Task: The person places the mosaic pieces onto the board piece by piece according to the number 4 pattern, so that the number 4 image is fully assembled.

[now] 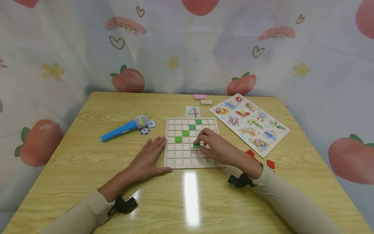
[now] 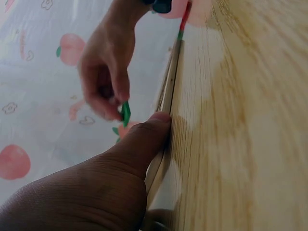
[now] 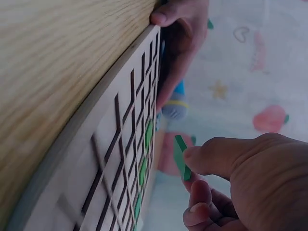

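A pale wooden grid board [image 1: 174, 161] lies on the table, with several green square tiles [image 1: 185, 133] set diagonally across its cells. My right hand [image 1: 217, 146] pinches another green tile [image 3: 181, 156] between thumb and fingers above the board; the right wrist view shows a gap between that tile and the grid. At the board's left edge rests my left hand [image 1: 147, 157], fingers extended and thumb at the near left corner. In the left wrist view the left thumb [image 2: 149, 137] presses along the board's side.
A blue toy microphone [image 1: 122, 130] and round chips [image 1: 144, 130] lie left. Behind the board are a small pattern card [image 1: 191, 111], a pink block [image 1: 200, 97] and a wooden block [image 1: 206, 102]. An insect puzzle board [image 1: 248, 113] sits right, red tiles [image 1: 270, 163] near my right forearm.
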Motion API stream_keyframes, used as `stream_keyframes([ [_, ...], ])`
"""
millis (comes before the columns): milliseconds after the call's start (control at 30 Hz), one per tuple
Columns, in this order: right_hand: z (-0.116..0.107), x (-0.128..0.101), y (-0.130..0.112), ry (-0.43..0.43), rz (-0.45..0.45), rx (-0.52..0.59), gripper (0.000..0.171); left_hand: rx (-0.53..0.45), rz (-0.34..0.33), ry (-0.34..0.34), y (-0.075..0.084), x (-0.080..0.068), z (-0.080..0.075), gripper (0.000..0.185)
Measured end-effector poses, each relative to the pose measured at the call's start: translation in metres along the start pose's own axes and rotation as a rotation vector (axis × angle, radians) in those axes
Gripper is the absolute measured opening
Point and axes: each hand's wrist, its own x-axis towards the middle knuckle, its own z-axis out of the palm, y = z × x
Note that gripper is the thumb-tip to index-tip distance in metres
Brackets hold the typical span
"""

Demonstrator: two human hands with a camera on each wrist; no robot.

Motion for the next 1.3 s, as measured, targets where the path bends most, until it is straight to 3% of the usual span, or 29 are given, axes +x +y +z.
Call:
stream_keyframes([
  [167, 0.016, 0.032, -0.007, -0.093, -0.008, 0.015, 0.012, -0.011, 0.010, -0.011, 0.004, 0.005, 0.004, 0.119],
  [333, 0.028, 0.047, -0.007, -0.138, 0.000, 0.029, 0.009, -0.004, 0.013, -0.022, 0.007, 0.007, 0.005, 0.118],
  [600, 0.036, 0.049, -0.008, -0.149, -0.006, 0.042, 0.006, -0.003, 0.025, -0.017, 0.009, 0.008, 0.003, 0.117],
  [867, 0.038, 0.040, -0.004, -0.100, -0.114, -0.019, 0.013, -0.008, 0.015, -0.024, 0.008, 0.009, 0.004, 0.119],
  [967, 0.027, 0.023, 0.001, -0.012, -0.136, -0.008, 0.020, -0.009, 0.009, -0.029, 0.008, 0.008, 0.005, 0.119],
  [1200, -0.019, -0.044, 0.024, 0.404, -0.106, 0.071, 0.030, 0.010, -0.007, -0.010, 0.004, 0.005, 0.005, 0.120],
  [1300, -0.026, -0.072, 0.039, 0.525, -0.081, 0.054, 0.033, 0.023, -0.012, -0.003, 0.002, 0.004, 0.004, 0.120],
])
